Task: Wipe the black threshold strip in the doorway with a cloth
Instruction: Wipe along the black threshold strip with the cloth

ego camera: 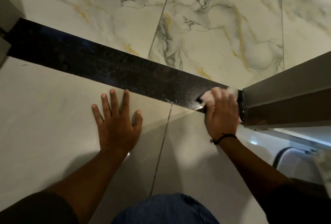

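The black speckled threshold strip runs diagonally across the floor from upper left to lower right. At its right end, against the door frame, my right hand presses a white cloth onto the strip; the cloth shows above and left of my fingers. Pale specks and streaks lie on the strip near the cloth. Flat on the plain tile just below the strip rests my left hand, fingers spread and holding nothing, its fingertips almost at the strip's near edge.
A grey door frame post butts the strip's right end. Another grey frame edge stands at the far left. Marbled tiles lie beyond the strip. A white container with a dark rim sits at lower right. My knee in blue fabric is at the bottom.
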